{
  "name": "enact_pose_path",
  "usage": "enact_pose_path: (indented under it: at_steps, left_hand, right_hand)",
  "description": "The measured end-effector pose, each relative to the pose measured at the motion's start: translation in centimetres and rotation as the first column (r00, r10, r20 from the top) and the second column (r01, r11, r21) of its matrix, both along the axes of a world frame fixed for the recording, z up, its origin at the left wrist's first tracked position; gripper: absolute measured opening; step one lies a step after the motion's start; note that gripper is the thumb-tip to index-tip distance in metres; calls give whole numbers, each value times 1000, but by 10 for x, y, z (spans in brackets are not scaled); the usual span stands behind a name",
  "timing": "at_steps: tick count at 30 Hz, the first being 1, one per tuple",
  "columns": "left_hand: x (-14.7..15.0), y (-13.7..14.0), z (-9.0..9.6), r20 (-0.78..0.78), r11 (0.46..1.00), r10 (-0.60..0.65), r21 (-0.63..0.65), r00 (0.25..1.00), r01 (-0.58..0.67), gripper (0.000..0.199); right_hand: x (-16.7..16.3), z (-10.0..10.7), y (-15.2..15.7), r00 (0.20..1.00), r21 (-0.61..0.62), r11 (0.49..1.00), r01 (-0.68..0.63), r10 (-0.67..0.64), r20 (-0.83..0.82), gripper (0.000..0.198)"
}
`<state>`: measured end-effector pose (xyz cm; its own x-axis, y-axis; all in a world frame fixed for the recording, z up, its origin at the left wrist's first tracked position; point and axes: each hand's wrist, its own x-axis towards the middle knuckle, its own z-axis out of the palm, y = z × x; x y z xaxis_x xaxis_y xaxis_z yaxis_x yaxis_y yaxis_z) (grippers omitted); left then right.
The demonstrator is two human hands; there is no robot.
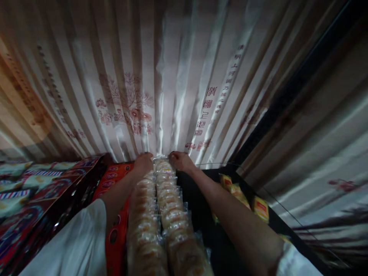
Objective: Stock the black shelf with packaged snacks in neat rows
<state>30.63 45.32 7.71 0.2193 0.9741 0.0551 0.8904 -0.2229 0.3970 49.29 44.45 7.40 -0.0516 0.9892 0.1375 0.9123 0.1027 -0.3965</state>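
1. A pleated cream curtain printed with red characters and flowers [178,76] fills the upper frame, directly behind both hands; red printed cartons [34,191] lie at lower left, and about four small yellow packets [260,207] sit on a black shelf [201,214] at right of centre.
2. Two long rows of clear-wrapped round biscuits [163,214] run from bottom centre up to the curtain; the left hand [143,161] rests on the far end of the left row, the right hand [179,160] just beside the right row's end.
3. Both hands appear curled; whether they pinch the wrapping cannot be told.
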Motion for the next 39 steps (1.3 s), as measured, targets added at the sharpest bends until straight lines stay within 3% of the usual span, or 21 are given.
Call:
enact_pose_path:
  at_steps: [5, 11, 18, 24, 27, 32, 39]
  left_hand:
    - [0, 17, -13, 17, 1000, 9, -28, 1000, -9, 38]
    - [-4, 23, -16, 52, 999, 25, -48, 998, -22, 36]
    - [-2, 27, -15, 104, 999, 46, -31, 993, -43, 36]
    - [3, 26, -15, 124, 998, 47, -45, 991, -42, 27]
    - [5, 26, -17, 135, 997, 60, -50, 989, -54, 26]
    - [4, 27, -20, 184, 997, 58, -53, 981, -49, 29]
    - [4, 27, -19, 270, 999, 31, -36, 962, -23, 31]
  right_hand:
    - [-2, -8, 15, 997, -46, 999, 28, -32, -72, 28]
    - [-2, -9, 30, 969, -99, 990, 104, -124, -215, 19]
    - [-9, -14, 33, 948, -20, 985, 174, -173, -265, 18]
    - [-7, -16, 22, 959, -29, 984, 177, -179, -219, 24]
    - [2, -14, 14, 978, -74, 992, 105, -117, -174, 28]
    - [11, -10, 6, 992, -101, 994, 41, -52, -113, 17]
    - [1, -9, 5, 978, -66, 996, 58, -70, -195, 12]
